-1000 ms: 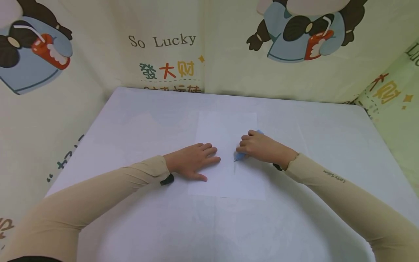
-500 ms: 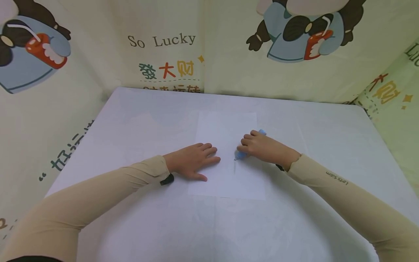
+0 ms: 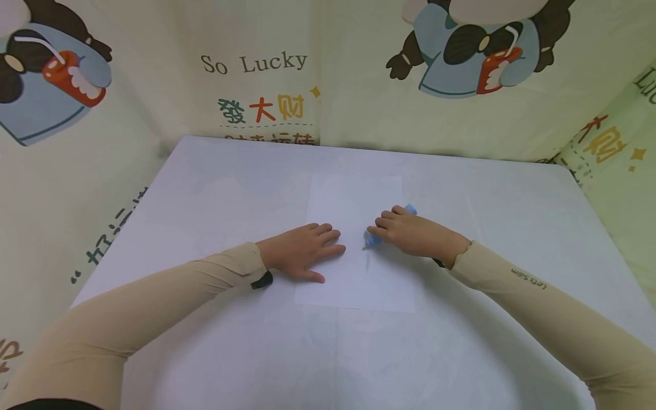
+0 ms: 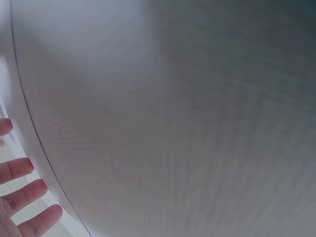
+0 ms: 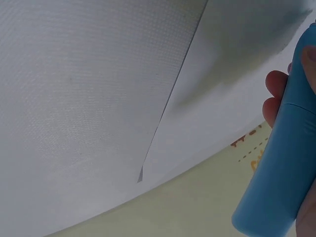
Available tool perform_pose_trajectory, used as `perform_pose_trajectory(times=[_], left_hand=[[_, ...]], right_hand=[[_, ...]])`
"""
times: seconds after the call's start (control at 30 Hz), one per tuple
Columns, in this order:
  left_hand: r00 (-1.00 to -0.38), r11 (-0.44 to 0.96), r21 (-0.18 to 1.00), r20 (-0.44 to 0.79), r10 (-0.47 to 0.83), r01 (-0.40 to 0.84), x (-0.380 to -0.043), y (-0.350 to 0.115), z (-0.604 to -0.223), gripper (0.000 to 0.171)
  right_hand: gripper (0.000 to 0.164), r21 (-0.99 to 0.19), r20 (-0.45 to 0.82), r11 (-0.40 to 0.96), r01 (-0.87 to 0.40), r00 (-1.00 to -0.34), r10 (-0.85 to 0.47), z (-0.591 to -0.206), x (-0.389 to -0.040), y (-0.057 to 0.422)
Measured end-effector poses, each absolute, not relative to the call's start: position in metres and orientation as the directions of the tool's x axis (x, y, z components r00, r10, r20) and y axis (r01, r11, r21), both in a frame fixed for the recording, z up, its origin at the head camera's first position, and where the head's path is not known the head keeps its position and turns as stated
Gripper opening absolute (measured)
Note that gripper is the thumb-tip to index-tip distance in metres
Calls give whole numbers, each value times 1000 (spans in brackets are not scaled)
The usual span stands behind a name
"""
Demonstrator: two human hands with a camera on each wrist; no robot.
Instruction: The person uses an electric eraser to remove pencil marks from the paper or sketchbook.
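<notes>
A white sheet of paper (image 3: 353, 196) lies on the white table, nearly the same colour as the cloth beneath. My left hand (image 3: 302, 250) rests palm down on its left side, fingers spread; in the left wrist view only some fingertips (image 4: 42, 219) show at the lower left. In my right hand (image 3: 412, 230) I grip a thick blue pen-shaped tool (image 5: 276, 158), rounded at its back end. Its narrow tip points down at the paper, just above a faint thin line (image 3: 367, 263). My fingers hide part of its barrel.
The white table (image 3: 230, 182) extends around the sheet on all sides. Behind and beside it hang pale curtains (image 3: 353, 68) with cartoon figures and lettering. A loose-looking paper corner (image 5: 140, 175) shows in the right wrist view.
The tip of the blue tool has shifted slightly left, off the upper end of the faint line. My left hand has stayed put on the paper.
</notes>
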State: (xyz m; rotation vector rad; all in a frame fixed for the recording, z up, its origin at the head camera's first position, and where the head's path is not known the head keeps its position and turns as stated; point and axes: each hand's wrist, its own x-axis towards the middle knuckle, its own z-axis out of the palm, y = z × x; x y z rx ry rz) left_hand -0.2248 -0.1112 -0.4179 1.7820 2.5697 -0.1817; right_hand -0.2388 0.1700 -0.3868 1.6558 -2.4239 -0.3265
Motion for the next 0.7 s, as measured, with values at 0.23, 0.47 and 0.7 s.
perform_pose_trajectory(times=[0.23,0.47,0.7], left_hand=[[-344,337,-92,-67,937,937,-226,-112,-417,67],[-358,350,-87,-94,929,933,-226,-112,-416,68],[-365,357,-87,-109,925,930,-227,-112,-416,69]], right_hand=[[21,250,30,336,-908,-339,-940,-389,-241,170],[20,275,69,318,-907,-312,-948,-391,-242,170],[19,272,51,320,-907,-319,-946,-389,-243,171]])
